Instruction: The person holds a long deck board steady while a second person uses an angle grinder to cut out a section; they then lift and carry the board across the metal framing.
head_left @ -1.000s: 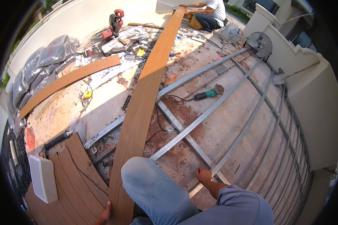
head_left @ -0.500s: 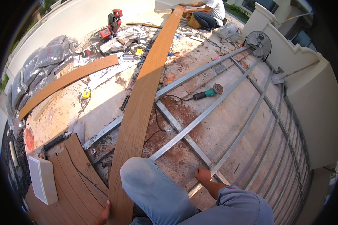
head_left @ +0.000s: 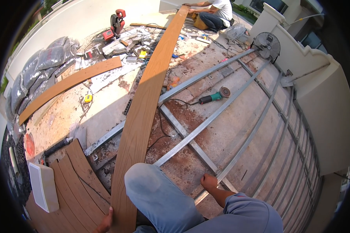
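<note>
A long brown wood-grain deck board (head_left: 142, 105) runs from beside my knee to the far end of the work area, lying across the metal frame. My left hand (head_left: 106, 222) grips its near left edge, thumb along the side and the other fingers mostly out of sight. Over a galvanized metal joist (head_left: 237, 165), my right hand (head_left: 209, 181) is closed in a fist, and whatever it may hold is hidden. At the board's far end a crouching co-worker (head_left: 216, 13) has both hands on it.
Laid deck boards (head_left: 72, 186) carry a white box-shaped object (head_left: 44, 187) at left. A green angle grinder (head_left: 214, 97) lies between joists. Another loose board (head_left: 70, 85), stacked bags (head_left: 46, 62), a red-and-black saw (head_left: 116, 25) and a fan (head_left: 267, 45) stand farther off.
The deck board's far end has shifted slightly left, together with the co-worker's hands. My left hand stays at the board's edge, and my right fist is almost unmoved.
</note>
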Demonstrator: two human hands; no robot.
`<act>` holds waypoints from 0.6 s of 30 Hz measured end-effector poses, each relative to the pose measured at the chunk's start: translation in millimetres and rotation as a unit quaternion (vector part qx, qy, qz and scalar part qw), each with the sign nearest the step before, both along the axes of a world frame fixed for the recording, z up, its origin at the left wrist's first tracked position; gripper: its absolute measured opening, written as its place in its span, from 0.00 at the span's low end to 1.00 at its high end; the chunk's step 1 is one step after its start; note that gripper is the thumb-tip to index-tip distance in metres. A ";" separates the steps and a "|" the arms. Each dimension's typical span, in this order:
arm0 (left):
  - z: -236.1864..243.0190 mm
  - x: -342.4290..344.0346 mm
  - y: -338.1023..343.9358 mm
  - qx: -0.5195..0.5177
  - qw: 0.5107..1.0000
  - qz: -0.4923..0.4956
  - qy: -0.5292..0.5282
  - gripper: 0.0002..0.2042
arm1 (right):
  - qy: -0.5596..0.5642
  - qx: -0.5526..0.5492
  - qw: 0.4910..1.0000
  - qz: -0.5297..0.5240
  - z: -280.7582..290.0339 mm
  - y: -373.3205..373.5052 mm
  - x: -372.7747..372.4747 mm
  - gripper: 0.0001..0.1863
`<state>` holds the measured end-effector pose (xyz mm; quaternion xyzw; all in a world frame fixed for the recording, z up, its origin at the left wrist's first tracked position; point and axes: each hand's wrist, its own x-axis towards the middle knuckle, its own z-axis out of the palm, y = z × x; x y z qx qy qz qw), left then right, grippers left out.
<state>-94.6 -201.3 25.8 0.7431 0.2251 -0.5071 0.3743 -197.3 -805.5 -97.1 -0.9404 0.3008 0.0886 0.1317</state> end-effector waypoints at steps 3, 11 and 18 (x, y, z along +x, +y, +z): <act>11.8 2.2 -7.6 0.009 1.000 -0.012 -0.008 0.48 | -0.009 -0.003 1.000 0.002 -0.3 0.1 0.3 0.13; 6.8 -4.5 -1.9 0.025 0.999 -0.010 -0.022 0.51 | -0.013 -0.007 1.000 0.003 1.9 3.9 -0.2 0.13; 27.3 3.9 -14.7 0.038 0.999 -0.031 -0.009 0.52 | -0.017 -0.006 1.000 0.005 5.9 2.3 1.8 0.13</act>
